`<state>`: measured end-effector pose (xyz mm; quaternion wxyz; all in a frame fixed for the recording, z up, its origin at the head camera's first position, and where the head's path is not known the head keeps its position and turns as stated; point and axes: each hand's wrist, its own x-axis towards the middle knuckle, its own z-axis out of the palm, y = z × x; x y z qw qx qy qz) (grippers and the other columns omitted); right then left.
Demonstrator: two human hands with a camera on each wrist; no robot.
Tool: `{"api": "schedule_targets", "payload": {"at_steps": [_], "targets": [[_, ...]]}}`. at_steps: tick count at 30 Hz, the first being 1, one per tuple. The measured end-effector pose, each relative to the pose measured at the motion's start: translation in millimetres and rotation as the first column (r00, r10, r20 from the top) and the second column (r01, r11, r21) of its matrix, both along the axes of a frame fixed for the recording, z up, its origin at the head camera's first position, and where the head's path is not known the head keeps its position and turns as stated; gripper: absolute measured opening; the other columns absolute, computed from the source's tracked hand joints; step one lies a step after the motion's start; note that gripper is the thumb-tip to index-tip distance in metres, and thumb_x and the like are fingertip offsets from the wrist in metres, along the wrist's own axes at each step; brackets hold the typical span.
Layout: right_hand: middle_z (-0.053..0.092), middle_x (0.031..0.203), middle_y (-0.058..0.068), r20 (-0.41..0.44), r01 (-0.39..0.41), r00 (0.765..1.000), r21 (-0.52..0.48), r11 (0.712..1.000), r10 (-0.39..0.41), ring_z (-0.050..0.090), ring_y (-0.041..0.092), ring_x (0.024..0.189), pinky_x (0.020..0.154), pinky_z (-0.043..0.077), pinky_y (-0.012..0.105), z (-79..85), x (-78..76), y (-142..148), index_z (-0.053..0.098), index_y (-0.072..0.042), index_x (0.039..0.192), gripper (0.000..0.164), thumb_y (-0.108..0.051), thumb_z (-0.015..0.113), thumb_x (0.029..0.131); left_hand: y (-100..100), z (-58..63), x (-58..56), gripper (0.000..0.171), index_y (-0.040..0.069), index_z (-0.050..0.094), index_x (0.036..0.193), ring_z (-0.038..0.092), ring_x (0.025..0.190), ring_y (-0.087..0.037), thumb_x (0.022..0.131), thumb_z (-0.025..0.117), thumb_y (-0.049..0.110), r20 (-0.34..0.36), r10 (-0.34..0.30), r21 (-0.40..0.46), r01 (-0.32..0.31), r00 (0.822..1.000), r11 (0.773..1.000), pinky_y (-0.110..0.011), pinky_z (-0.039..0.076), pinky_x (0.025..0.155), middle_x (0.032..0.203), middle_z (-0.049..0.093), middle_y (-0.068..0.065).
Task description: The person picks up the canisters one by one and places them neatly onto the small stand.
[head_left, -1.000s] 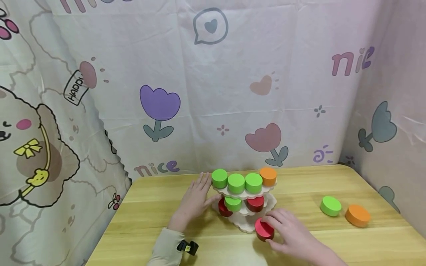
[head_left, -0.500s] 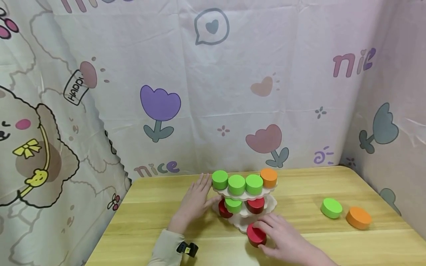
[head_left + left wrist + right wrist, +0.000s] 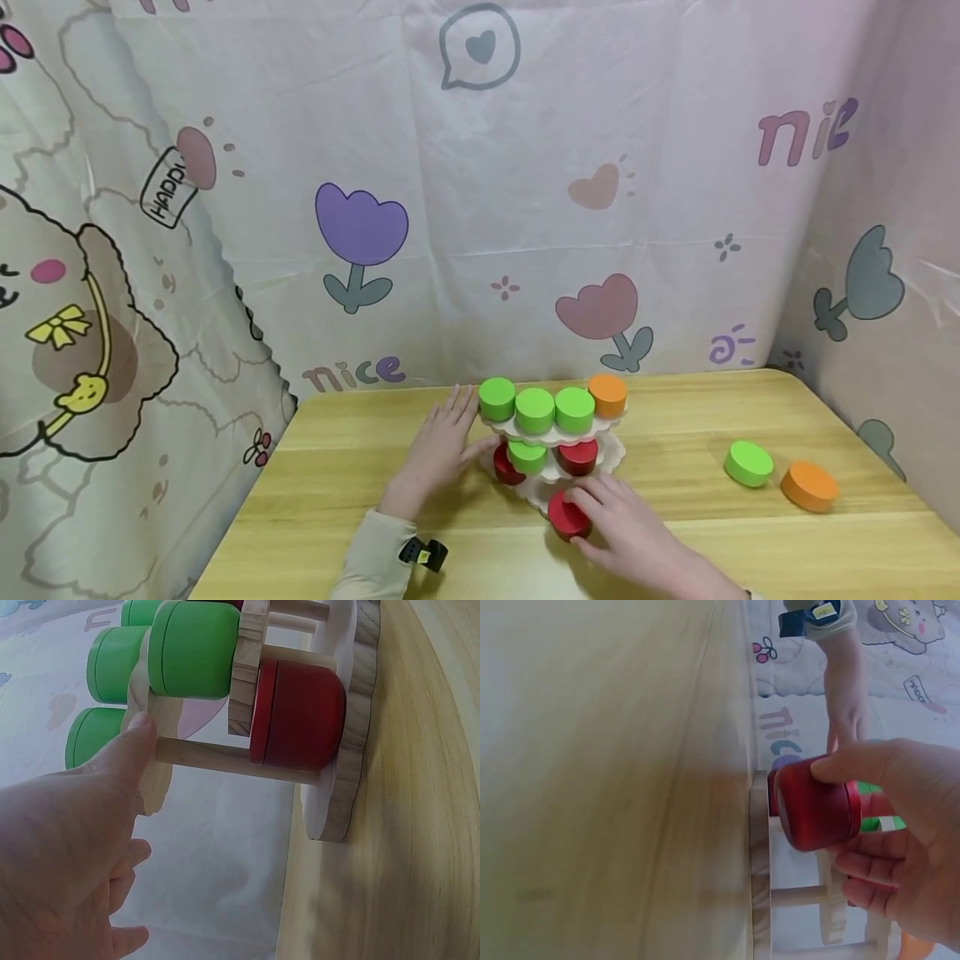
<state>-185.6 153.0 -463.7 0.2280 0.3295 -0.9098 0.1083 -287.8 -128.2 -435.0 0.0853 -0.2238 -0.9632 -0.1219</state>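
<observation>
A white tiered wooden stand (image 3: 531, 493) with scalloped edges bears green round blocks (image 3: 535, 412), an orange block (image 3: 607, 396) and red blocks (image 3: 577, 457). My left hand (image 3: 437, 447) lies along its left side, fingers straight. In the left wrist view the thumb of that left hand (image 3: 71, 832) touches the upper tier's edge, beside a green block (image 3: 196, 651). My right hand (image 3: 628, 531) pinches a red round block (image 3: 567, 514) between thumb and fingers, at the front of the lowest tier. In the right wrist view this red block (image 3: 816, 804) is tilted, overlapping the stand's base (image 3: 760, 877).
To the right, a loose green block (image 3: 748, 463) and a loose orange block (image 3: 809, 486) lie on the wooden table (image 3: 315, 517). A printed cloth (image 3: 480, 183) hangs behind the table and along both sides. A black device (image 3: 423, 553) is strapped to the left wrist.
My right hand has carried the red block leftward along the stand's front, dipping closer to me and then moving slightly back toward the lowest tier. The left hand keeps its place.
</observation>
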Motion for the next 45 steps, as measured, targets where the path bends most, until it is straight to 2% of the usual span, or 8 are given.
{"api": "schedule_targets", "payload": {"at_steps": [6,13,24,30,36,39,45], "targets": [[0.062,0.106,-0.006,-0.020,0.022,1.000,0.007,1.000,-0.022,0.053,0.011,0.096,0.079,0.051,0.032,-0.7,-0.8,-3.9,0.064,-0.018,0.107,0.049,-0.032,0.085,0.066,0.7,1.7,-0.1,0.084,0.009,0.019,0.156,0.008,0.153,-0.027,0.095,0.041,0.064,0.007,-0.002,0.005,0.002,1.000,1.000,-0.054,0.015,0.123,0.164,0.012,-0.006],[0.064,0.103,-0.004,-0.049,0.034,0.998,0.007,0.999,-0.034,0.055,0.012,0.094,0.081,0.052,0.033,-3.1,-2.2,-8.4,0.064,-0.017,0.105,0.047,-0.034,0.086,0.067,0.0,1.9,0.4,0.085,0.009,0.018,0.156,0.008,0.153,-0.028,0.095,0.041,0.063,0.012,-0.004,0.006,0.004,1.000,1.000,-0.054,0.015,0.123,0.164,0.012,-0.006],[0.063,0.108,0.000,0.023,0.049,0.999,-0.022,0.999,-0.048,0.057,0.014,0.098,0.084,0.055,0.033,1.5,1.4,-14.2,0.066,-0.016,0.105,0.042,-0.029,0.085,0.070,-1.6,1.8,-2.3,0.085,0.009,0.017,0.156,0.006,0.153,-0.027,0.095,0.041,0.063,0.013,-0.007,-0.016,0.007,1.000,1.000,-0.053,0.014,0.123,0.164,0.011,-0.007],[0.062,0.107,-0.001,-0.010,0.052,0.999,-0.033,0.998,-0.052,0.057,0.013,0.096,0.082,0.055,0.033,0.4,3.2,-13.1,0.067,-0.016,0.102,0.042,-0.027,0.087,0.067,-0.6,1.3,-1.2,0.085,0.008,0.018,0.156,0.007,0.153,-0.028,0.095,0.041,0.063,0.018,-0.014,-0.009,0.014,1.000,1.000,-0.054,0.015,0.122,0.164,0.011,-0.008],[0.063,0.104,0.000,-0.067,0.024,0.997,-0.052,0.998,-0.027,0.059,0.014,0.093,0.078,0.056,0.033,-0.3,2.7,-12.1,0.070,-0.013,0.099,0.043,-0.016,0.088,0.061,-0.9,-1.3,-1.6,0.084,0.008,0.019,0.155,0.008,0.153,-0.028,0.095,0.041,0.063,0.006,-0.015,-0.007,0.016,1.000,1.000,-0.054,0.016,0.123,0.164,0.013,-0.008],[0.065,0.105,0.003,-0.093,0.004,0.996,-0.059,0.998,-0.010,0.062,0.017,0.093,0.079,0.057,0.034,-1.0,1.0,-12.6,0.070,-0.012,0.100,0.043,-0.010,0.087,0.061,-1.2,-1.4,-2.1,0.084,0.008,0.020,0.155,0.009,0.153,-0.029,0.095,0.042,0.062,0.002,-0.018,0.001,0.018,1.000,1.000,-0.055,0.016,0.122,0.164,0.014,-0.008],[0.065,0.099,0.002,-0.140,-0.012,0.990,-0.063,0.998,0.003,0.061,0.015,0.088,0.077,0.057,0.032,-1.9,-1.9,-14.1,0.066,-0.013,0.090,0.037,-0.005,0.085,0.060,-1.1,-1.7,-3.5,0.083,0.008,0.020,0.155,0.009,0.153,-0.029,0.096,0.042,0.061,0.001,-0.017,0.000,0.017,1.000,1.000,-0.055,0.016,0.122,0.164,0.013,-0.009]]}}
